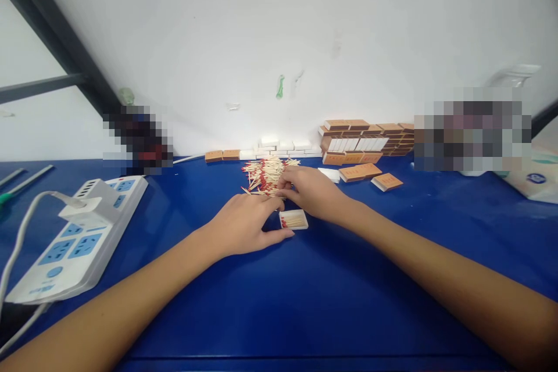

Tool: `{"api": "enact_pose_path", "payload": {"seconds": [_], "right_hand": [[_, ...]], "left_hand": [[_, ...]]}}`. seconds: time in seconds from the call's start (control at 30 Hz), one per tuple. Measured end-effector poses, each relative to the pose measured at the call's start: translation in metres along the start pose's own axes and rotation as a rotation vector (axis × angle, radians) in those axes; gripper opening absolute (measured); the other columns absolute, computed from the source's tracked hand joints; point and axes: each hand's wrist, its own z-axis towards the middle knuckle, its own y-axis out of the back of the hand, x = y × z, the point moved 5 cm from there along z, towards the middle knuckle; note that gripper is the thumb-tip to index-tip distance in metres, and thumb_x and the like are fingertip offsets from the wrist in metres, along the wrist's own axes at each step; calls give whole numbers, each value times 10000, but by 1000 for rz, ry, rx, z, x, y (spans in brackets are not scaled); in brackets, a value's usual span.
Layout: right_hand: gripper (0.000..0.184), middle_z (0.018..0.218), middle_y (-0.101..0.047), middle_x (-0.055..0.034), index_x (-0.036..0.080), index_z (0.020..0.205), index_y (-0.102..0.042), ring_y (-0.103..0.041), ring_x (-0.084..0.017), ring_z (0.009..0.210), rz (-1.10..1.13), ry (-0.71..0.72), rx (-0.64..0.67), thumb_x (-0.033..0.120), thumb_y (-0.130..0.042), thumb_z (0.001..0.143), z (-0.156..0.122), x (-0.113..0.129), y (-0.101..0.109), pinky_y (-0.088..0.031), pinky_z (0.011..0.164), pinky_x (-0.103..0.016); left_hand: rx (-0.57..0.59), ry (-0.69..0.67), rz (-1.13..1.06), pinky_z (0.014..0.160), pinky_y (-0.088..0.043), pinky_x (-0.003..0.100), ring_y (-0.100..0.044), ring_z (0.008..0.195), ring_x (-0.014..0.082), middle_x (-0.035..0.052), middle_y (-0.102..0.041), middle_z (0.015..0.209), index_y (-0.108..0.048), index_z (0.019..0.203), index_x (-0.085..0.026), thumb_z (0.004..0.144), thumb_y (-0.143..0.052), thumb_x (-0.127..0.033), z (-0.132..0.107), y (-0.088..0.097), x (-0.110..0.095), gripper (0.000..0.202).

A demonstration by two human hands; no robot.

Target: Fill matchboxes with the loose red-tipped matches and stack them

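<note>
Matches (267, 173) lie on blue tabletop (279, 296), white wall (244, 29) behind.

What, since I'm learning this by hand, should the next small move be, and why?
Probably have the right hand pinch a few matches from the pile and lay them in the white tray: it is at the pile's right side, the left hand brackets the tray, and the matches inside seem to leave some room.
</note>
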Motion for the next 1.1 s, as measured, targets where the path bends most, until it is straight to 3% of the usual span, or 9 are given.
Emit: {"api": "enact_pose_path", "payload": {"seconds": [0.37,0.67,0.9,1.1], "right_hand": [[129,1044,-646,-99,168,927,-593,-589,-204,936,-86,64,54,224,-555,1037,0,-5,-8,-433,796,-319],[230,921,-636,-71,208,885,-560,-579,-207,821,45,76,-46,369,-503,1040,-35,-21,38,-406,700,-317],[273,896,-655,-45,220,927,-595,-581,-187,773,157,44,67,438,-485,1049,-52,-25,28,-413,682,-310],[241,927,-662,-58,215,894,-584,-614,-193,799,124,81,117,356,-472,1055,-54,-9,20,-437,684,-308]], "left_hand": [[32,7,39,636,-485,338,-731,789,263,79,-771,958,-686,1099,-205,990,-552,-584,0,-2,0,416],[5,21,8,705,-535,356,-755,869,276,85,-783,980,-703,1148,-203,978,-570,-597,1,-3,5,450],[10,43,-10,700,-533,364,-752,866,272,63,-786,1005,-702,1143,-225,968,-587,-592,2,-2,6,422],[19,48,2,682,-518,352,-751,866,274,68,-784,978,-709,1106,-211,967,-590,-585,2,-2,5,417]]}}
